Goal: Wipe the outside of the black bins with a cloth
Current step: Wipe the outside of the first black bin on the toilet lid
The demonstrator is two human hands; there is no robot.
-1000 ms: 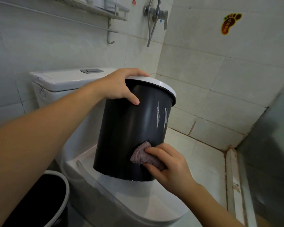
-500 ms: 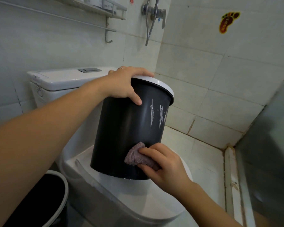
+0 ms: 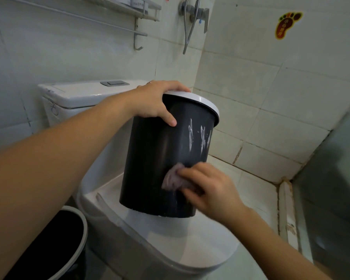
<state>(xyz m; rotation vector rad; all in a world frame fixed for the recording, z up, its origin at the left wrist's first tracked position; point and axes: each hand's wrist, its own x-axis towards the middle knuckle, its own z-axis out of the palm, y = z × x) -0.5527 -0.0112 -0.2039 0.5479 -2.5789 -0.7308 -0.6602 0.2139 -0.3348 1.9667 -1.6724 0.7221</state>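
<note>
Visibly white-smeared tilted black bin [image 3: 160,158]

Footprint sticker [image 3: 287,25]: stuck on the right-hand tiled wall, high up; orange-red foot shape with a yellow edge and dark toes. It carries yellow Chinese characters down its sole. The top two look like 小心; the lower ones are too small to make out.

Box on the wall shelf [image 3: 137,4]: a white container at the top edge shows a short line of dark capital letters, seemingly upside down and partly cut off; I cannot read a word.

Black bin [image 3: 160,158]: white smears only, no lettering.

Toilet tank [image 3: 69,96]: no readable brand.
</note>
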